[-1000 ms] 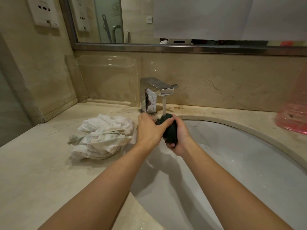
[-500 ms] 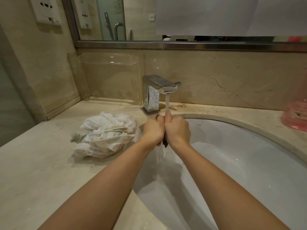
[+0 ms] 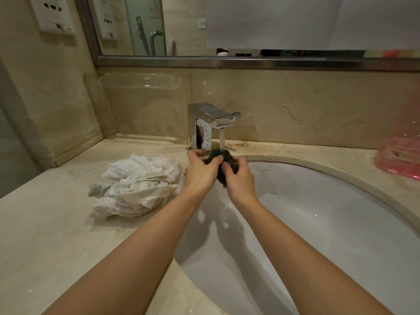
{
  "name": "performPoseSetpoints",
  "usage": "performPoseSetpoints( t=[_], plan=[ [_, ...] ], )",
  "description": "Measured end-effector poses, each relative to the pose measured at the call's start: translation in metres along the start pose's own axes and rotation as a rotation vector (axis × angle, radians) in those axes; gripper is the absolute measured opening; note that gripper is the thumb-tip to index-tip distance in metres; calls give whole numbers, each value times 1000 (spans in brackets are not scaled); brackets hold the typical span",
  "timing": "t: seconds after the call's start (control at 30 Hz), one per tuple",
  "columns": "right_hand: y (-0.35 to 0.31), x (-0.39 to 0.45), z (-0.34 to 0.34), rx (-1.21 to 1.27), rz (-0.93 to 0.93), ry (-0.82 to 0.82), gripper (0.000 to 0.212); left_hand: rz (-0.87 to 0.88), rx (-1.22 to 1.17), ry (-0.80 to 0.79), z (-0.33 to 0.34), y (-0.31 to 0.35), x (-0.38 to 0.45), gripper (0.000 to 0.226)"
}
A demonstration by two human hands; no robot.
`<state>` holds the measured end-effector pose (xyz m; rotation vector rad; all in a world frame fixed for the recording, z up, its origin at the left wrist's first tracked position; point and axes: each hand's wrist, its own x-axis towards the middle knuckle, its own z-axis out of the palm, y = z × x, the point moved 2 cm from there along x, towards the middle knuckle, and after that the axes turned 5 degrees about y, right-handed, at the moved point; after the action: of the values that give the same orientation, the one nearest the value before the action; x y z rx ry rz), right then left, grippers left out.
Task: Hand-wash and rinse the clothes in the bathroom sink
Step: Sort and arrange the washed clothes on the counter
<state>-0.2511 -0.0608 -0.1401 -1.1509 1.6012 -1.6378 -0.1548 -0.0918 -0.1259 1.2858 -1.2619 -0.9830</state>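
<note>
Hands parted slightly, left hand [image 3: 200,171] and right hand [image 3: 238,178] gripping dark cloth [image 3: 223,161] under tap stream [image 3: 221,139]

Both hands gripped a small dark cloth [image 3: 223,163] under the tap's [image 3: 212,123] running stream: the left hand [image 3: 200,170] just beside the right hand [image 3: 239,177], above the sink [image 3: 318,212]. Left of the grip lay a crumpled white towel [image 3: 136,186] on the counter [image 3: 45,235].
</note>
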Motion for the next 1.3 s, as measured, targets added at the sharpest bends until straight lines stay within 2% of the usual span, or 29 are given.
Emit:
performPoseSetpoints(
  t=[0.07,0.17,0.3,0.43,0.57,0.63,0.7,0.77,0.87,0.93,1.0,1.07,1.13,1.2,1.3],
  plan=[
    [-2,2,-4,100,-6,47,23,26,1,6,0,2,-1,38],
    [-3,4,-7,191,-24,66,41,-30,-58,-47,1,3,-1,36],
    [-3,4,-6,207,-52,53,25,-104,-222,-108,3,4,-2,33],
    [-3,7,-7,173,-58,73,14,-139,-303,-101,4,5,-3,36],
    [-7,7,-6,254,14,74,13,-199,-369,-96,4,8,-4,41],
    [-9,6,-6,298,34,61,12,-246,-415,-152,5,8,-4,43],
    [-9,6,-5,343,69,49,14,-263,-396,-187,4,9,-5,45],
    [-8,5,-3,386,142,27,14,-255,-368,-153,3,8,-3,42],
    [-6,4,1,341,331,-17,16,-216,-321,-91,3,7,-2,20],
    [-4,1,3,265,474,-63,29,-138,-208,-57,3,7,-3,14],
    [-4,-3,6,193,542,-84,44,-14,-31,-39,2,8,-4,14],
    [-4,-3,7,111,531,-25,56,92,105,-46,2,11,-9,10],
    [-5,0,6,30,438,61,58,146,194,-65,3,13,-16,15],
    [-7,2,5,10,328,98,51,148,197,-71,3,14,-19,30],
    [-13,4,7,-61,227,129,39,57,162,-63,1,13,-15,38]
  ],
)
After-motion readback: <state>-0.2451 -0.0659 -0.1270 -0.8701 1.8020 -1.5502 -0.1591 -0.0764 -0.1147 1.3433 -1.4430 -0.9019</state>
